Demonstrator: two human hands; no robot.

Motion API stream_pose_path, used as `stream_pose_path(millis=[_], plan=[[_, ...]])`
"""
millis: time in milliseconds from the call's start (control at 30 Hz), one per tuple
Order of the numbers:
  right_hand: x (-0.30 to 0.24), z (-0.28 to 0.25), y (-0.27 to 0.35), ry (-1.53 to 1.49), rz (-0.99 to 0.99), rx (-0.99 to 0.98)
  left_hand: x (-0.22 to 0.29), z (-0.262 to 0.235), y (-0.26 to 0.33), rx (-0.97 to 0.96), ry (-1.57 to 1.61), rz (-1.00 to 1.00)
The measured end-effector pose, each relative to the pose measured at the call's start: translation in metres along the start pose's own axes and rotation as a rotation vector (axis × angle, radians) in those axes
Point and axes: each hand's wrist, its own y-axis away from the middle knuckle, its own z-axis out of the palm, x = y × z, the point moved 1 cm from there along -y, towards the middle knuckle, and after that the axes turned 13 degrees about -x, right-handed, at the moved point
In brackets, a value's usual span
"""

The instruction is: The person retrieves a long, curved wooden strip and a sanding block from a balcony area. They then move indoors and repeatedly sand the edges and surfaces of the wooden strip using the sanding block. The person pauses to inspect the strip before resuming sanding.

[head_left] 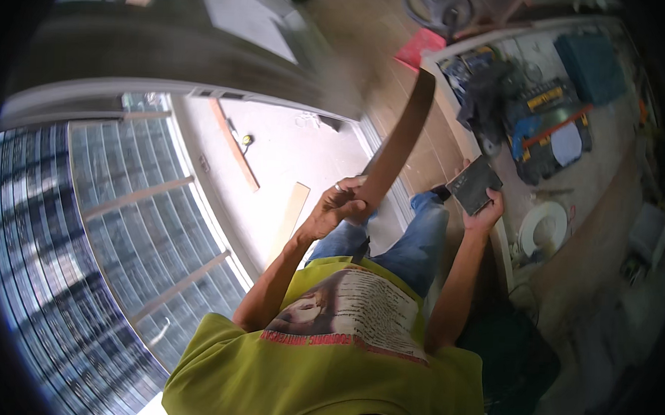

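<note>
My left hand (332, 212) is closed around the lower end of a long, flat brown wooden strip (401, 132), thumb on its face. The strip tilts up and away to the right, its far end rounded. On the right, my right hand (488, 214) grips a dark grey rectangular block (475, 185), fingers behind it and thumb over its near edge. The block's kind is not clear. The two held things are apart from each other.
Left of me is a railing (146, 222) with a tall drop beyond. Wooden pieces (235, 147) and a yellow tape measure (247, 139) lie on the pale floor. At right, a worktop (530, 175) carries tools, a white tape roll (543, 228) and a teal box (592, 68).
</note>
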Motion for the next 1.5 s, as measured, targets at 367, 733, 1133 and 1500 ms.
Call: stream_pose_path(millis=[367,733,1133,1500], plan=[[0.166,0.210,0.003,0.047,0.542,-0.558,0.017,-0.068,0.217,0.211,-0.026,0.076],[0.296,0.276,0.018,0.317,1.198,-0.773,-0.028,-0.069,0.321,0.925,0.141,0.601],[0.457,0.340,0.104,0.725,1.285,-1.107,-0.047,-0.087,0.369,1.170,0.276,0.950],[0.539,0.399,0.138,0.953,1.081,-1.354,-0.027,-0.149,0.401,1.106,0.138,0.964]])
